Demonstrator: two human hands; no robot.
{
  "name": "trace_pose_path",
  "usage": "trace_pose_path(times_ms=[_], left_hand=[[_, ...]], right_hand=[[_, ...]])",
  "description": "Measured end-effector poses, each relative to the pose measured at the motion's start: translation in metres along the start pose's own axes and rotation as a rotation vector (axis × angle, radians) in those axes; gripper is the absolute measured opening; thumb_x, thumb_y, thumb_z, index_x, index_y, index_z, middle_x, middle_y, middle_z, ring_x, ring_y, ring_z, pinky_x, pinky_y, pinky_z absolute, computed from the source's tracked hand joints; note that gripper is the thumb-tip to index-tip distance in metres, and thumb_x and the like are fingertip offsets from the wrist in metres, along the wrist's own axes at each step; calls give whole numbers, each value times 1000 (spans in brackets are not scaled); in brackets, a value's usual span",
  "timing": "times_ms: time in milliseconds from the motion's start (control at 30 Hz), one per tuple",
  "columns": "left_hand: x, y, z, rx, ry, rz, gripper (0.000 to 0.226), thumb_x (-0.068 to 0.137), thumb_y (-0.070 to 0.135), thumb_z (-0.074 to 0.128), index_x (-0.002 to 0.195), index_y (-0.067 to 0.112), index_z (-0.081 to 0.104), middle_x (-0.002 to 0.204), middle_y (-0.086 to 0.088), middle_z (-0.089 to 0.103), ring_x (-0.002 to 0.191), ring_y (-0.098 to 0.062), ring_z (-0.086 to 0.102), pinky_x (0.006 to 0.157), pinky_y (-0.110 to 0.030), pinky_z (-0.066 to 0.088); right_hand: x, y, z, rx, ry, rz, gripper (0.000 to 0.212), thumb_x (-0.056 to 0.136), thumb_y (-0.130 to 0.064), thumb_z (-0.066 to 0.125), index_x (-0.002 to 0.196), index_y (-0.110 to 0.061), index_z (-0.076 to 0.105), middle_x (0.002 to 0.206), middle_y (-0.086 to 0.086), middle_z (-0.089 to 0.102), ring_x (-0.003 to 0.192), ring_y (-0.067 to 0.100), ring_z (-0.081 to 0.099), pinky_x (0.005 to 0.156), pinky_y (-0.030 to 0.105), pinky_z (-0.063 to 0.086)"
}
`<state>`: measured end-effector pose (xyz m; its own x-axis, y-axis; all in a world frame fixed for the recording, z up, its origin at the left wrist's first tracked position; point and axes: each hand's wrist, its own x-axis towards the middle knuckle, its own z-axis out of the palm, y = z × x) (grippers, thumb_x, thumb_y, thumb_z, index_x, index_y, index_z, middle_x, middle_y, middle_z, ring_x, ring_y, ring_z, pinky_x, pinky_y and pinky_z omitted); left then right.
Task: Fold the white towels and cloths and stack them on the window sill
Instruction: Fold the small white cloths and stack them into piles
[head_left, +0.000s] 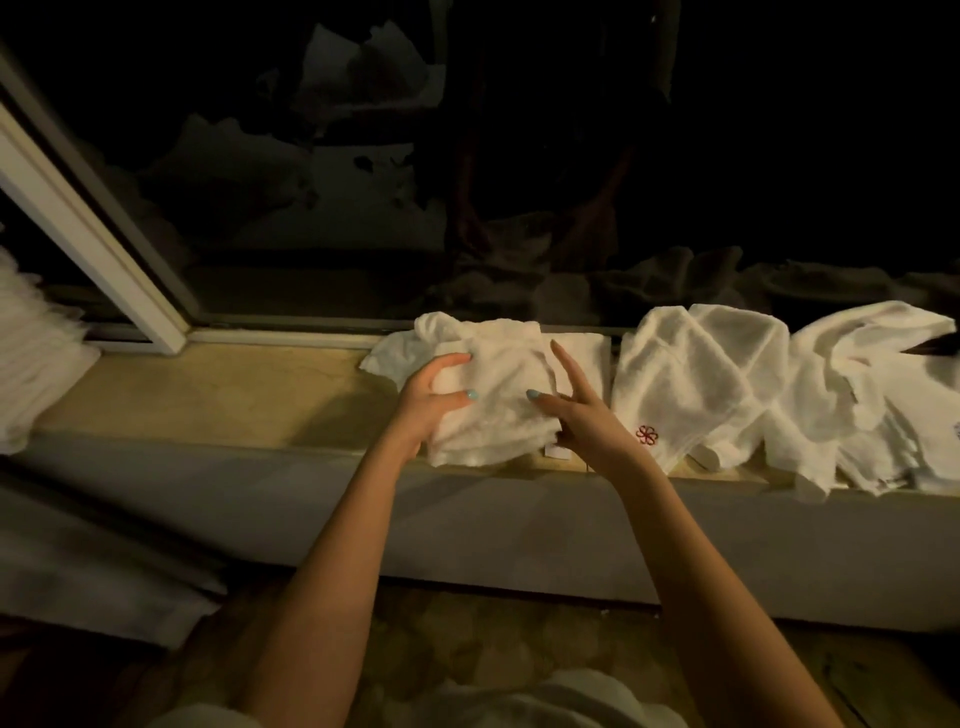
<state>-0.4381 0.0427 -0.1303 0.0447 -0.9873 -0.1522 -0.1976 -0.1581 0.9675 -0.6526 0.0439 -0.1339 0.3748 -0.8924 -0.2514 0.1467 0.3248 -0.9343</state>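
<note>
A small white towel (493, 384) lies partly folded on the beige window sill (223, 395), its front edge hanging a little over the sill's lip. My left hand (428, 397) grips the towel's left side, fingers above and thumb on the front. My right hand (576, 400) sits at the towel's right edge with the forefinger raised and the thumb touching the cloth; its other fingers are hidden. To the right, a pile of unfolded white cloths (779, 395) spreads along the sill, one with a red flower emblem (647, 434).
Dark window glass (467, 156) rises right behind the sill, with a white frame post (88, 234) at the left. More white fabric (36, 353) lies at the sill's far left end. Below the sill is a grey wall (467, 525).
</note>
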Motion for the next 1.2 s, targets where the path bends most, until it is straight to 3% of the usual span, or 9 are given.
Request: trace_pose_path(times_ms=[133,200,300,533,700,833,1000,1133,1200], left_hand=[[-2,2,1,8,-16,28,50,87,13,69,132,33,56,137,4,44,126,-22,43,98,-44,49],[-3,5,1,-9,-7,40,54,87,13,68,131,42,54,140,5,38,127,-21,40,100,-46,48],[-5,13,2,-23,-72,61,59,88,10,66,124,54,51,142,10,33,128,-16,37,99,-39,48],[10,36,35,-124,-60,148,37,91,10,63,124,26,63,123,9,57,116,-10,55,86,-21,52],[40,50,58,-57,-248,97,72,84,7,71,145,30,40,141,7,38,130,-11,41,104,-31,45],[60,41,63,176,-145,159,60,83,4,72,138,15,51,130,2,48,130,-20,44,90,-18,43],[52,5,44,238,-7,163,51,91,20,65,139,25,48,131,-9,54,121,-23,52,82,-12,44],[40,-6,29,510,-165,167,80,84,39,70,149,41,22,147,-5,37,128,-20,41,105,-41,42],[36,-7,25,726,-238,177,100,77,45,75,149,48,6,156,-4,25,137,-23,29,111,-46,34]], right_hand=[[3,-5,2,-301,-38,-147,49,93,-12,60,136,-32,48,138,-12,42,119,21,52,97,35,52],[4,-8,-3,-270,-68,-148,53,91,-9,63,136,-32,49,137,-12,43,119,23,53,95,41,53],[0,-20,-11,-275,-65,-166,64,89,-7,64,140,-37,41,132,-19,39,118,16,50,90,34,55],[-3,-45,-42,-284,17,-191,67,86,-9,68,139,-38,40,138,-1,40,116,20,55,83,36,58],[13,-61,-71,-385,197,-231,60,86,-9,68,137,-34,47,134,3,43,113,24,55,84,36,58],[25,-58,-77,-500,181,-110,64,83,-13,73,140,-28,46,116,8,54,94,22,63,78,36,59],[39,-34,-75,-635,162,-19,69,83,-23,72,143,-32,39,120,9,51,105,27,58,92,42,53],[42,-35,-73,-725,164,-15,65,88,-24,67,144,-30,37,112,3,51,98,20,56,87,31,51],[41,-36,-75,-699,160,-25,63,88,-23,67,144,-29,38,108,1,53,91,16,58,81,26,50]])
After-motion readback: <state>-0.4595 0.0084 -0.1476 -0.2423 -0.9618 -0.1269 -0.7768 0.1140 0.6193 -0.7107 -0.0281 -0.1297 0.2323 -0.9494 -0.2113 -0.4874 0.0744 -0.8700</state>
